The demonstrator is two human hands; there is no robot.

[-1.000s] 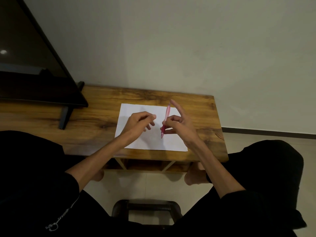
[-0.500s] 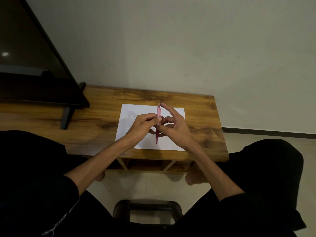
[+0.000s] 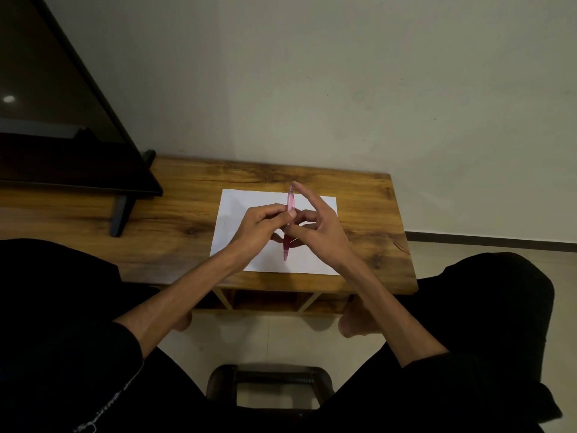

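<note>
Abutting a pale wall (image 3: pixel 312 73), wooden table (image 3: pixel 175 220), paper (image 3: pixel 237 207) beneath pink pen (image 3: pixel 285 248).

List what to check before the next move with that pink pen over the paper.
1. Grip on the pink pen: ok; the left hand pinches its upper half, the right hand holds it lower down.
2. Pen tip out or covered: cannot tell.
3. White paper lying flat on the wooden table: ok.
4. Paper inside the table's front edge: ok.
5. Television foot apart from the paper: ok.
</note>
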